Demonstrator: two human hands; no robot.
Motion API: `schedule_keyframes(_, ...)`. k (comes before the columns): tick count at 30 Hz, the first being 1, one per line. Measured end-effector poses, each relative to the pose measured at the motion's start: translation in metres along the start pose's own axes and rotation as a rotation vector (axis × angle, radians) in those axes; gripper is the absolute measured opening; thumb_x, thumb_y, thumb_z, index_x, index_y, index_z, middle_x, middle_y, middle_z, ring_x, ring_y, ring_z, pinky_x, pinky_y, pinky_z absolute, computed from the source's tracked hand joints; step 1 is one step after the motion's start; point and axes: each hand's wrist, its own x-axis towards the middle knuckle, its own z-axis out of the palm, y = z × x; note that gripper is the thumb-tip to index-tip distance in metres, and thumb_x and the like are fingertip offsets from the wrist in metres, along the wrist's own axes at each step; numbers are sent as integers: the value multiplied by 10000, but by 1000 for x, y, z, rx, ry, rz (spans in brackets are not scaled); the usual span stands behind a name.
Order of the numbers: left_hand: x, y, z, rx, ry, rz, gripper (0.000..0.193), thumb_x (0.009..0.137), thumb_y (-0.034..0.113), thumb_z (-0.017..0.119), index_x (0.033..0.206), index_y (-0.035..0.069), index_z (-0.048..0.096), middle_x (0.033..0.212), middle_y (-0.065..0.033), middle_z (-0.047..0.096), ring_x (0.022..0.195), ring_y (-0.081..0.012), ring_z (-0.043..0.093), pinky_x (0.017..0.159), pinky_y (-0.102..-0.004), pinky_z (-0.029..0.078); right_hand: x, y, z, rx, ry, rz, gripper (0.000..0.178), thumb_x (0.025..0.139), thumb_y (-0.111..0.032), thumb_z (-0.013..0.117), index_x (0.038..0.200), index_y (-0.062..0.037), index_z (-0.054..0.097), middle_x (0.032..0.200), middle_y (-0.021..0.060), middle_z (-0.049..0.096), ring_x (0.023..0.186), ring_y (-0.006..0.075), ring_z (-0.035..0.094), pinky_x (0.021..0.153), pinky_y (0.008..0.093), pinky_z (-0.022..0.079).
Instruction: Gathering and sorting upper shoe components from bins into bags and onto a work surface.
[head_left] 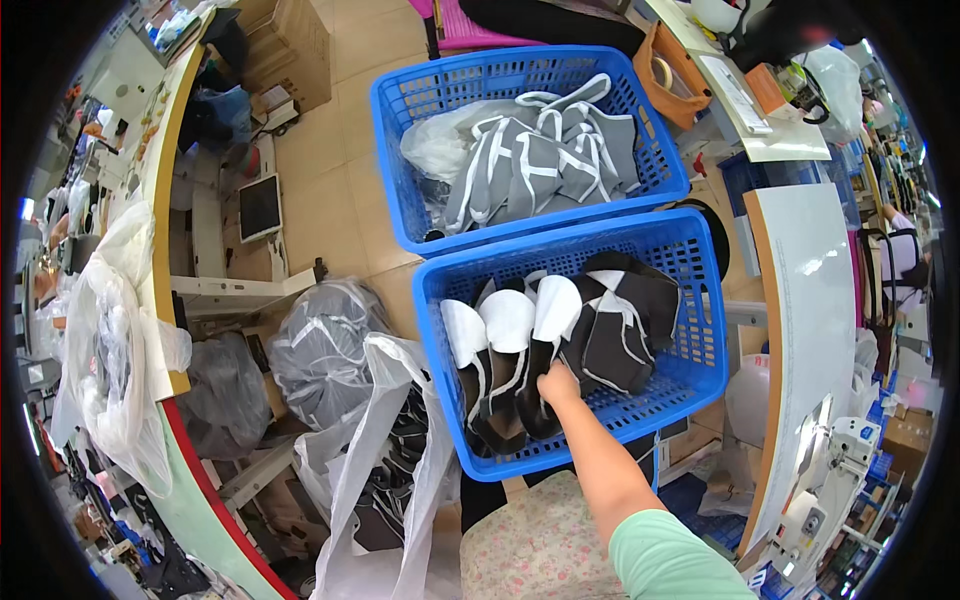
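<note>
My right hand (558, 384) reaches into the near blue basket (700, 390). Its fingers are closed at the edge of a dark fabric piece (541, 400) with a rounded white end; the fingertips are partly hidden. Left of it, similar dark pieces with white tops (506, 322) and pale edging lie side by side. To the hand's right rests a stack of dark brown pieces with white trim (615, 350). My left hand is out of view.
Behind stands another blue basket (395, 160) with grey, white-trimmed fabric pieces (540, 165) and clear plastic. A white plastic bag (335, 520) with dark pieces and a wrapped bundle (325, 335) lie to the left. Worktables flank both sides; a sewing machine (800, 520) stands right.
</note>
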Motion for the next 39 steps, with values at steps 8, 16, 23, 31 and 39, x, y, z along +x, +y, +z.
schedule_keyframes(8,9,12,-9,-15,-5,-21,794,869,595,409,1390,12,270,471,-13,336,366,-110,294,351,-231,258,-34,-57,12,29,-10,1,982,748,-736,443,1265,98,413,1252,318,453,1161,405,479,973,425,386)
schedule_keyframes(16,19,16,-18,-7,24,-46,814,862,623,363,1416,44,223,485,-23,357,368,-118,307,352,-233,266,-52,-146,52,-475,-138,12,1133,664,-639,659,1412,45,151,1449,238,232,1337,342,260,1034,514,267)
schedule_keyframes(23,21,18,-29,-110,38,-70,800,866,608,366,1406,33,233,486,-31,357,363,-123,293,359,-231,260,-45,-129,29,-396,-345,-70,1049,610,-603,715,1337,54,342,1383,183,368,1287,312,346,1013,431,315)
schedule_keyframes(31,19,18,-14,-91,119,-43,784,872,596,357,1390,15,262,476,-23,346,344,-118,263,348,-240,238,-40,-142,60,-497,-199,15,996,668,-498,725,1358,73,288,1433,213,283,1315,331,297,1048,427,260)
schedule_keyframes(39,21,17,-25,-66,4,-32,798,870,594,365,1402,15,232,487,-21,359,368,-117,292,360,-235,245,-40,-123,84,-719,10,-78,488,914,-171,361,1345,58,344,1424,202,319,1289,336,342,1069,475,194)
